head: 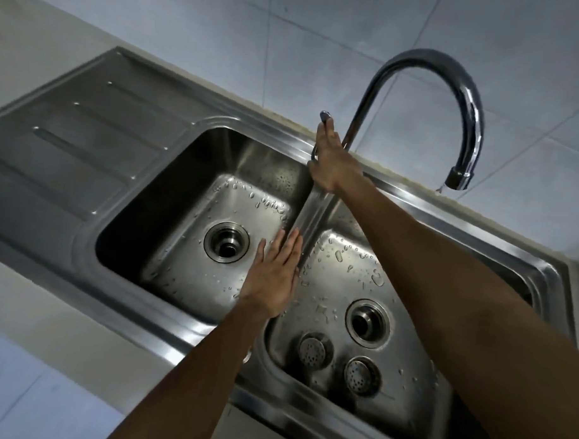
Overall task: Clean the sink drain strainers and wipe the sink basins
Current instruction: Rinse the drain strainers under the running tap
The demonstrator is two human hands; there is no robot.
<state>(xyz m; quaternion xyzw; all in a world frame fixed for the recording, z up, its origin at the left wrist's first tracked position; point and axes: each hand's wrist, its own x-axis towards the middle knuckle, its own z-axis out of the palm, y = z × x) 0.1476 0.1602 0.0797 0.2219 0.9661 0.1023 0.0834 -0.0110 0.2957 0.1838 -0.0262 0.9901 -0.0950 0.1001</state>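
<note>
The right hand (326, 161) grips the tap handle (324, 117). The left hand (273, 278) is flat and empty. Two strainers (312, 351) lie in the right basin (416, 404). A hard turn could splash water out.

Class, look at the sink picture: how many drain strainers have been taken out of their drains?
2. Both lie on the floor of the right basin, near its front edge: one strainer to the left, the other strainer beside it, right. Both drain holes look open; none seems hidden.
</note>
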